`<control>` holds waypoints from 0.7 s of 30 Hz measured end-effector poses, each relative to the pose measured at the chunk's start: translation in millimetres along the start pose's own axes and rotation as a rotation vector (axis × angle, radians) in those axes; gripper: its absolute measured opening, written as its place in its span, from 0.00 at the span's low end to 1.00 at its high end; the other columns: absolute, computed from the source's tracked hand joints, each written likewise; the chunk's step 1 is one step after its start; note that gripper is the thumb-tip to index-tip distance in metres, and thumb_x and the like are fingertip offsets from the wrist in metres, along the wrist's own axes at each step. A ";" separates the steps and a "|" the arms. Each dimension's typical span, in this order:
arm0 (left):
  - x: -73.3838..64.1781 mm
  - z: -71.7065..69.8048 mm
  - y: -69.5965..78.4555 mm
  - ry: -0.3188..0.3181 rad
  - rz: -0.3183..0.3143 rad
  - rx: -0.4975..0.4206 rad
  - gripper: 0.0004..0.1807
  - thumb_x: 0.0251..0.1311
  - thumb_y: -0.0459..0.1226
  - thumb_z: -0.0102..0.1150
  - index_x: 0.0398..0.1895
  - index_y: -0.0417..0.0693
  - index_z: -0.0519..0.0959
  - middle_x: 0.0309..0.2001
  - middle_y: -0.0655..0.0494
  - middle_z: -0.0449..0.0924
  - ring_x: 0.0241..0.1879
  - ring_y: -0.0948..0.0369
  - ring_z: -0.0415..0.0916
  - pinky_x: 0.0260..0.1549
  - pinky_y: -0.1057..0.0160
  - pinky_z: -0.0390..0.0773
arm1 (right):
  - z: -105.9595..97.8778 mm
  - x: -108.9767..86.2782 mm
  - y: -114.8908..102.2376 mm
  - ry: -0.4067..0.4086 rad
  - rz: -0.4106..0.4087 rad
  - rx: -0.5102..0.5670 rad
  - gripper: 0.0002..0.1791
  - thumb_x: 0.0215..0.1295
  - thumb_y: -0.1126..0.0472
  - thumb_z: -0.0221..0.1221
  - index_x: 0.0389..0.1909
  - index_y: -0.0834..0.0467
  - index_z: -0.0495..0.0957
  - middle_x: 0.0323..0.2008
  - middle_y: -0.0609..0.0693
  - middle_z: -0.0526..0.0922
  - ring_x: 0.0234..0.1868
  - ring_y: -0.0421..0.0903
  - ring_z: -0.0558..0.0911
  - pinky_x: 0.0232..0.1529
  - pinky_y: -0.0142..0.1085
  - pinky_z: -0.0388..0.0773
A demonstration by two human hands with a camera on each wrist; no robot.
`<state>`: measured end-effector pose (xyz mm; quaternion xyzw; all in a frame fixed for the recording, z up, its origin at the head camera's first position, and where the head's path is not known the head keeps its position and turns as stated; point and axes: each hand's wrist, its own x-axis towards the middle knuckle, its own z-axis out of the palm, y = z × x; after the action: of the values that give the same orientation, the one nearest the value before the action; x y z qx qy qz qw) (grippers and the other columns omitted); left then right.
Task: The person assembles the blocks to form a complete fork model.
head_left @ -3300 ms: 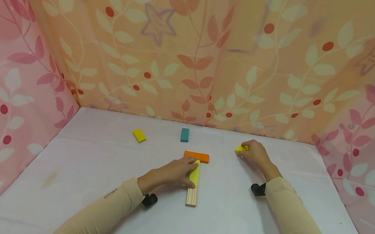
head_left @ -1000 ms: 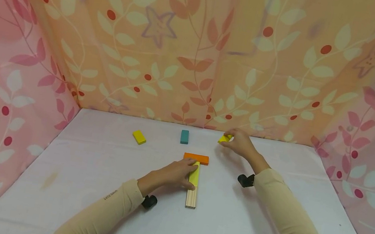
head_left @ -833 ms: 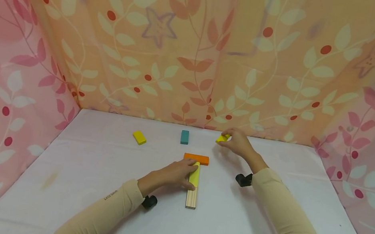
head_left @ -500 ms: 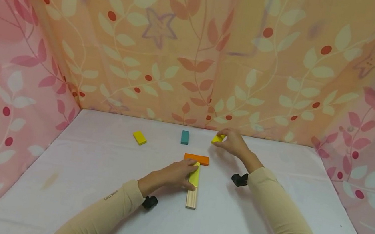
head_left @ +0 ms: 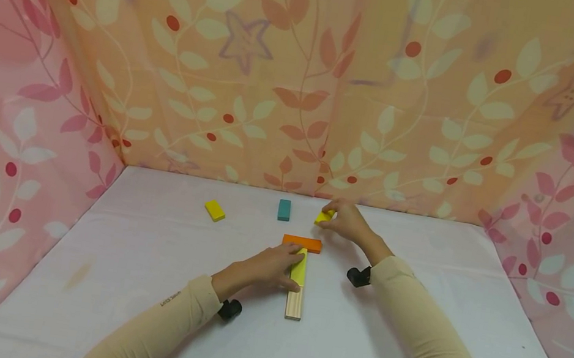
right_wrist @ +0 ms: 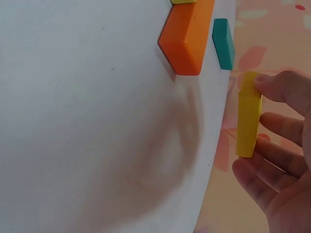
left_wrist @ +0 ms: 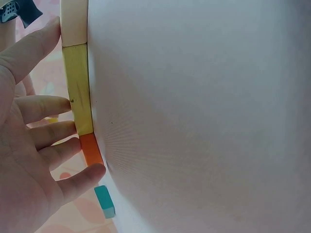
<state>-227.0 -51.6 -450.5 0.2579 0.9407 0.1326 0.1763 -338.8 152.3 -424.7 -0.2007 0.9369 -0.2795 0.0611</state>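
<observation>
Left hand (head_left: 268, 266): released, grasping nothing; it reaches palm-down over the row, touching the blocks with its tips.
Left fingers (left_wrist: 53, 133): spread and nearly straight, two on the row's yellow block (left_wrist: 77, 87), the others reaching the orange block (left_wrist: 91, 147).
Left thumb (left_wrist: 36, 46): set well apart from the fingers, its tip at the plain block (left_wrist: 74, 23), near the joint with the yellow one.
Left sleeve (head_left: 148, 326): slants from the lower left corner inward to the middle, a black wrist camera (head_left: 230, 309) under the cuff.
Right hand (head_left: 351, 223): grasping the held yellow block (right_wrist: 249, 119), thumb at one end, fingers bent toward its side and other end.
Held block: raised off the table (head_left: 144, 238), to the right of the teal block (head_left: 285, 210) and beyond the orange one's right end.
Right sleeve (head_left: 429, 342): comes up from the lower right, angled inward; a second wrist camera (head_left: 359, 276) juts out on its inner side.
Row: plain block nearest the person, yellow touching its far end, orange lying crosswise beyond, like a T.
Loose yellow block (head_left: 215, 210): flat and askew on the left, well apart from both hands.
Backdrop: orange leafy curtain (head_left: 301, 82) behind the table.
</observation>
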 end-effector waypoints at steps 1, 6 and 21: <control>0.5 0.1 -0.4 0.002 0.005 0.001 0.44 0.54 0.56 0.66 0.72 0.49 0.64 0.76 0.51 0.56 0.73 0.54 0.58 0.69 0.52 0.65 | 1.4 0.4 -0.2 -0.003 0.001 0.003 0.22 0.57 0.56 0.69 0.51 0.64 0.82 0.51 0.59 0.82 0.52 0.56 0.78 0.58 0.47 0.77; 1.2 -0.2 -1.1 0.005 0.017 -0.013 0.44 0.54 0.55 0.67 0.72 0.48 0.64 0.75 0.51 0.56 0.72 0.53 0.60 0.68 0.52 0.66 | 7.2 1.8 0.9 -0.023 -0.001 -0.018 0.23 0.58 0.55 0.68 0.51 0.63 0.82 0.51 0.58 0.83 0.53 0.54 0.78 0.60 0.48 0.76; 0.9 -0.3 -1.1 -0.003 0.017 -0.026 0.44 0.54 0.55 0.67 0.72 0.49 0.64 0.76 0.51 0.55 0.73 0.53 0.59 0.69 0.51 0.65 | 16.8 4.3 4.4 -0.096 0.045 0.011 0.25 0.55 0.53 0.70 0.50 0.64 0.82 0.51 0.59 0.83 0.52 0.54 0.78 0.61 0.49 0.74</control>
<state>-228.3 -52.1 -450.8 0.2639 0.9363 0.1460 0.1800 -340.4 145.6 -441.2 -0.1925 0.9357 -0.2731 0.1132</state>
